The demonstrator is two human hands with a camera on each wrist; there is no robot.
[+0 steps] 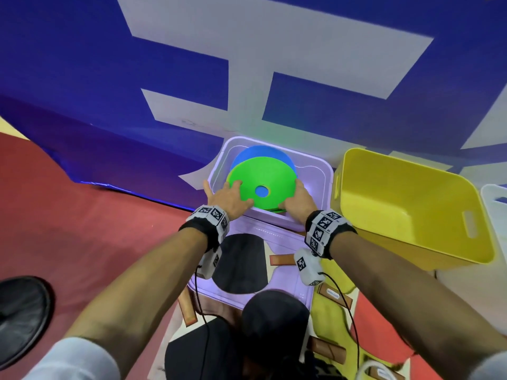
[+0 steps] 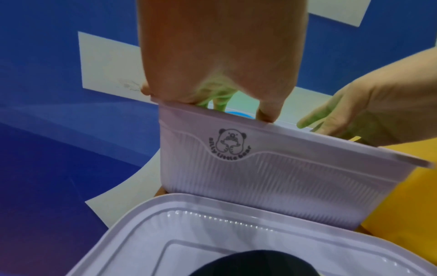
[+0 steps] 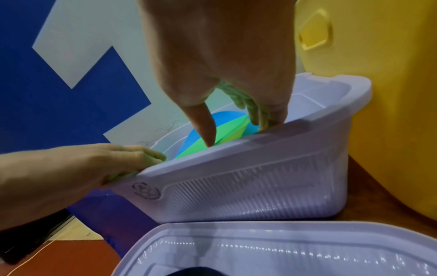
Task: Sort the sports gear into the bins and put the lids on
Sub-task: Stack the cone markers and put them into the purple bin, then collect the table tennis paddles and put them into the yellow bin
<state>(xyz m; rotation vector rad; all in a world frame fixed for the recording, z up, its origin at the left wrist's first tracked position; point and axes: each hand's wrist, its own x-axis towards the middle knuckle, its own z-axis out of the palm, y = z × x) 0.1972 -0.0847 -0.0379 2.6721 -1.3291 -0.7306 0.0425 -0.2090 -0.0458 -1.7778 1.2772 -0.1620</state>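
Green disc cone [image 1: 262, 187] sits tilted inside the lilac bin [image 1: 315, 176], atop a blue disc cone [image 1: 260, 153]; left hand [image 1: 229, 197] and right hand [image 1: 297, 200] pinch its opposite rims; judged light, flexible, slick; hold at the rim edge

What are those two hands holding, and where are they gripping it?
A green disc cone, held by its rim: the left hand on the left edge, the right hand on the right, over the purple bin.

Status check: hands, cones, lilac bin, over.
Both hands, left hand and right hand, hold the green cone inside the lilac bin. Blue cone underneath. Lid off, lying nearer.
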